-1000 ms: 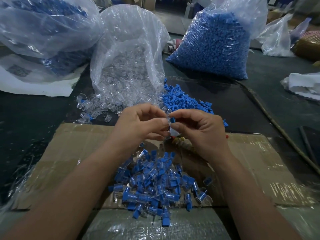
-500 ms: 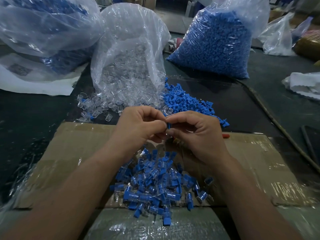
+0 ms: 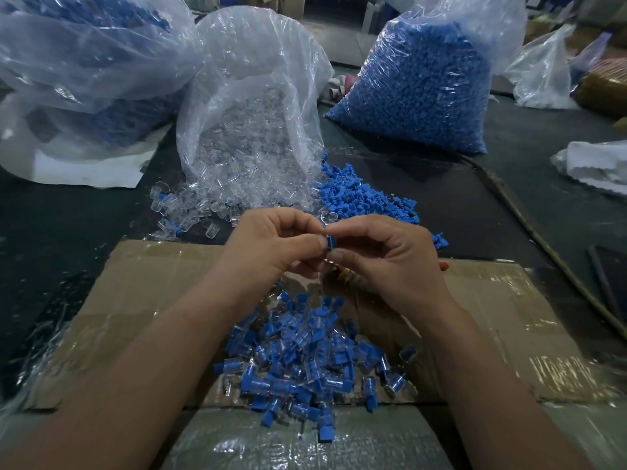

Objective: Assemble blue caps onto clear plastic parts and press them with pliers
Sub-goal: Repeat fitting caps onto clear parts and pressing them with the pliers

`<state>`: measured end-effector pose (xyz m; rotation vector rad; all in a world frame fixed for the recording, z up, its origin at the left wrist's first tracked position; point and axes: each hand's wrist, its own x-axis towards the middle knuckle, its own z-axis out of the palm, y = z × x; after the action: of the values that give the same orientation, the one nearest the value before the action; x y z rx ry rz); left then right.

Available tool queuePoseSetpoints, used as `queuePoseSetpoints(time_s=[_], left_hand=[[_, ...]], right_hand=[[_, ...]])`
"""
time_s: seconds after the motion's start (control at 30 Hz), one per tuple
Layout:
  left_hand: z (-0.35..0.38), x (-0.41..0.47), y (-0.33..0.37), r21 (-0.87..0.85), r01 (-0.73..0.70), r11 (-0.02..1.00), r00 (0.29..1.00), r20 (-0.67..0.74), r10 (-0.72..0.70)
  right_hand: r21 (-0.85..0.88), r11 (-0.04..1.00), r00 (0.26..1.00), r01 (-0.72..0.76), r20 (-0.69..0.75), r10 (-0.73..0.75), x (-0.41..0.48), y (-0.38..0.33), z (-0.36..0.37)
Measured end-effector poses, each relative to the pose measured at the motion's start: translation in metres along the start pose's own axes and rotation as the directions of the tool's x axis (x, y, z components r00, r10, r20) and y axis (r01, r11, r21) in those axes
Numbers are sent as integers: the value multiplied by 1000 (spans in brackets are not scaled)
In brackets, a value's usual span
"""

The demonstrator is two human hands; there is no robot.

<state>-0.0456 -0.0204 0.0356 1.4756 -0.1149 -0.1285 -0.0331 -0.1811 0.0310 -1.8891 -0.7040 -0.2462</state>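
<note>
Fingers pinch cap; bag holds clear parts.

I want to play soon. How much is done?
Done: a pile of capped parts on the cardboard. In hand: the left hand and right hand pinch one blue cap. Left: heaps of loose caps and clear parts, plus a full cap bag.

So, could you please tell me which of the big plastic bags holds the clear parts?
The middle bag, its mouth open with clear parts spilling out; the left bag and the right bag hold blue pieces.
</note>
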Motion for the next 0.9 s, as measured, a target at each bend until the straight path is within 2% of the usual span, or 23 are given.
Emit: queuePoseSetpoints(time_s=[0.33, 0.43, 0.53, 0.6, 0.7, 0.83, 0.9], left_hand=[[0, 1, -1, -17, 17, 1000, 1000, 15, -17], [0, 1, 0, -30, 16, 999, 1000, 7, -16], [-3, 1, 0, -65, 4, 998, 999, -39, -7], [-4, 1, 0, -84, -3, 997, 998, -65, -3], [-6, 2, 0, -117, 0, 993, 996, -90, -10], [-7, 4, -1, -130, 2, 992, 993, -113, -17], [-7, 4, -2, -135, 0, 991, 992, -123, -16]], right_hand=[[-33, 999, 1000, 7, -6, -8, -1, 1, 0], [-3, 996, 996, -89, 3, 89, -1, 1, -5], [-41, 972, 972, -229, -52, 227, 0, 6, -21], [-127, 932, 941, -339, -68, 332, 0, 10, -36], [-285, 836, 873, -469, -10, 487, 0, 16, -54], [-503, 690, 741, -521, 134, 658, 0, 17, -61], [-594, 637, 664, -492, 217, 715, 0, 15, -57]])
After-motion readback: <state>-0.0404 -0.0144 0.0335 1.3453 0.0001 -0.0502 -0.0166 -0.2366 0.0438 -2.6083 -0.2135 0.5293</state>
